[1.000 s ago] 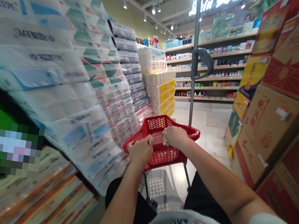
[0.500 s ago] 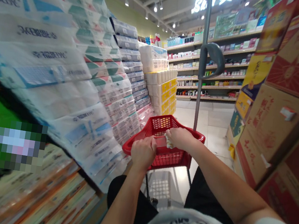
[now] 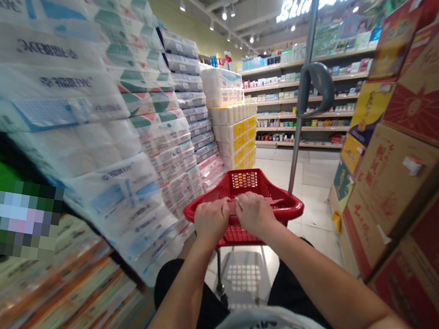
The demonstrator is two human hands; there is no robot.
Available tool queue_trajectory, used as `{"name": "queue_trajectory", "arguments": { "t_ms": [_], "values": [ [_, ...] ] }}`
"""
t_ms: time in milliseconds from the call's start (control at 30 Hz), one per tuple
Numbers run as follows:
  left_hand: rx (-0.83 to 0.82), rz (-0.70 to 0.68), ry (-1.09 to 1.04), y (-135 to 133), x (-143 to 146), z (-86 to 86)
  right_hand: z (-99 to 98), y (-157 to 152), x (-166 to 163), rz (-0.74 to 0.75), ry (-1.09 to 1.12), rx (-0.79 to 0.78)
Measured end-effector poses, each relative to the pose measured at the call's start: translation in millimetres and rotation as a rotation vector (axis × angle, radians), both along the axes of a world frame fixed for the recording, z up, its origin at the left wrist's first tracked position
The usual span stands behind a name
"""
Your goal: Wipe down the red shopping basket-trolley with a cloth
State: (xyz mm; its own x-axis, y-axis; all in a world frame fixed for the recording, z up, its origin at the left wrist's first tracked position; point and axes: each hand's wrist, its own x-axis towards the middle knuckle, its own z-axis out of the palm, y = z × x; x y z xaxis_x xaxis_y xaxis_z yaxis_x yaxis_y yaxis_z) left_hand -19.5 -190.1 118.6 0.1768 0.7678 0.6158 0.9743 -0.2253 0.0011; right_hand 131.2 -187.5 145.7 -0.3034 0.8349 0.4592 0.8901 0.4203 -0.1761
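Observation:
A red plastic shopping cart (image 3: 241, 237) stands in front of my body, with its lattice basket on dark legs. My left hand (image 3: 211, 220) is closed around the near rim, at the handle. Just beside it, my right hand (image 3: 254, 213) is wrapped over the same handle, its fingers curled toward the left hand. A small pale bit shows at the right fingertips; I cannot make out what it is. A grey pole (image 3: 296, 138) with a looped grey holder (image 3: 318, 91) rises from the cart's right side.
Tall stacks of wrapped tissue packs (image 3: 120, 110) line the left side. Printed cartons (image 3: 384, 179) are piled close on the right. Ahead, beyond the tiled floor (image 3: 281, 169), run shelves (image 3: 306, 114) of small goods. Packages (image 3: 71, 280) lie at lower left.
My right hand has moved left along the handle, closer to my left hand. The white crumpled thing that showed under it is now mostly hidden. The cart and pole sit slightly further right in view.

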Motion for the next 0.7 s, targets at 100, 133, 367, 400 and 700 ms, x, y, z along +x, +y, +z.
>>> {"name": "queue_trajectory", "arguments": {
  "t_ms": [100,133,367,400,700],
  "values": [
    [0.000,-0.013,-0.003,-0.6,3.7,-0.3,14.0,12.7,8.1,-0.035,-0.021,-0.164],
    [-0.002,-0.014,-0.005,-0.6,5.1,-0.4,18.4,17.3,10.1,-0.050,-0.030,-0.225],
    [-0.016,-0.010,-0.020,2.2,9.7,-1.0,-5.2,-1.1,10.2,-0.100,0.021,0.051],
    [-0.016,-0.012,-0.021,2.9,9.1,-1.2,-10.5,-7.0,10.4,-0.048,0.007,0.116],
    [-0.025,-0.023,-0.008,7.3,8.6,-1.2,14.4,18.2,16.1,-0.070,-0.015,-0.191]
  ]
}}
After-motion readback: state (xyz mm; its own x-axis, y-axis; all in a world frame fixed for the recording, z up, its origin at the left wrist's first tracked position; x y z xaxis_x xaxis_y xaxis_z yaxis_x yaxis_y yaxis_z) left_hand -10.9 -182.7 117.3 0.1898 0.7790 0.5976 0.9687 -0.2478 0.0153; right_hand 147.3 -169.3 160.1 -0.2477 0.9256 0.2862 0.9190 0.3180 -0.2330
